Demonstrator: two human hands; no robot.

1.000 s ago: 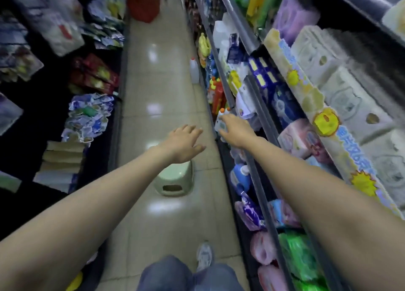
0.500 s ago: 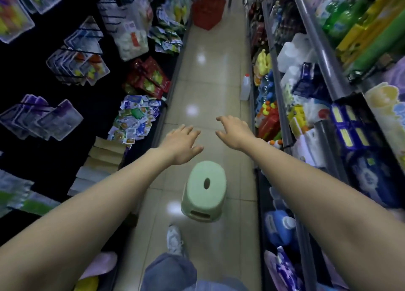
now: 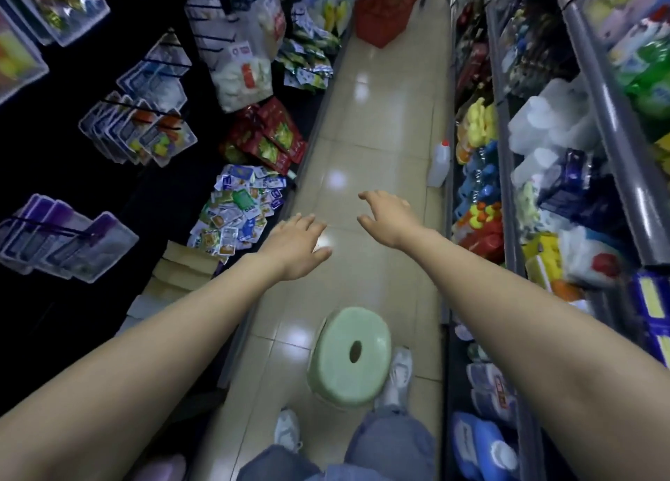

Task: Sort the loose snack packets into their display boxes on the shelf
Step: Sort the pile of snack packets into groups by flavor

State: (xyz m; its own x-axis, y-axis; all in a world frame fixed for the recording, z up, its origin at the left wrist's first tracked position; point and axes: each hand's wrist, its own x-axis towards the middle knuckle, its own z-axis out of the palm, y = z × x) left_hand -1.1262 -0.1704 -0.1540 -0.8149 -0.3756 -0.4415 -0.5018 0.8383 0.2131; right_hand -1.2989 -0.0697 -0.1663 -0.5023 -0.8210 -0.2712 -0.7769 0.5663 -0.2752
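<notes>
The pale green round plastic stool (image 3: 350, 353) stands touching the person's white shoe (image 3: 398, 373), so a forward step may trip on it. Just beyond the stool, the left hand (image 3: 297, 245) and right hand (image 3: 389, 219) hover empty, fingers loosely spread. Farther left of the stool, the loose blue-and-white snack packets (image 3: 237, 216) heap at the shelf edge past the tan cardboard display boxes (image 3: 185, 263). A hasty grab could spill them.

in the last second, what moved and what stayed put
The right grip left a small bottle at the right-hand shelf and drew back over the aisle, open. The view swung toward the loose snack packets. The left grip stayed open and empty; the green stool stayed put.
</notes>
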